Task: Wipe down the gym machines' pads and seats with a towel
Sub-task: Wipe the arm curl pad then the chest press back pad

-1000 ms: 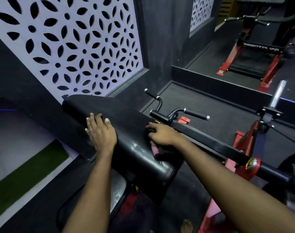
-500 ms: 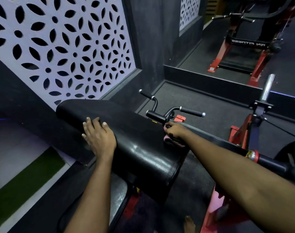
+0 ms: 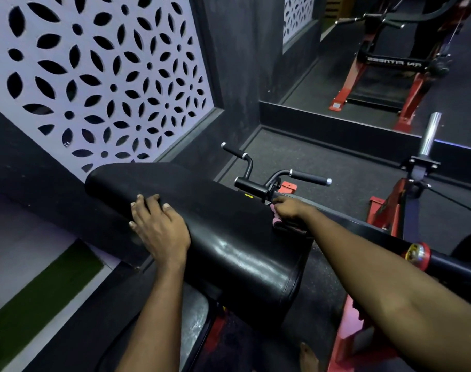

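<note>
dark rubber floor (image 3: 323,162) and a patterned wall panel (image 3: 95,76) are framing a machine (image 3: 387,213) whose long black pad (image 3: 229,232) is lying across the middle. the right edge is seemingly being wiped, and doing it well is calling for long overlapping strokes under steady pressure, carrying the towel (image 3: 278,220) over the curved side and seams. the left hand (image 3: 159,229) is resting flat on the pad's left side, fingers (image 3: 144,204) straight and slightly apart, holding nothing; the right hand (image 3: 289,210) is pressing the pink towel to the pad's right edge near the handles (image 3: 308,178), fingers curled tight on it.
</note>
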